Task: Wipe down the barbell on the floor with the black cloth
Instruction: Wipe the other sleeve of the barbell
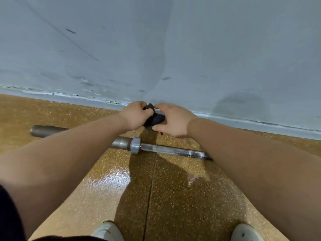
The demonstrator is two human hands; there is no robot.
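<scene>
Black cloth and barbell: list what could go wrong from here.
1. The black cloth is bunched small between the left hand and right hand; wiped that way, it may cover little of the bar.
2. The barbell lies loose on the glossy floor, so a push could roll it toward the wall or the shoes.
3. The collar stands proud of the shaft; knuckles might knock it.
</scene>
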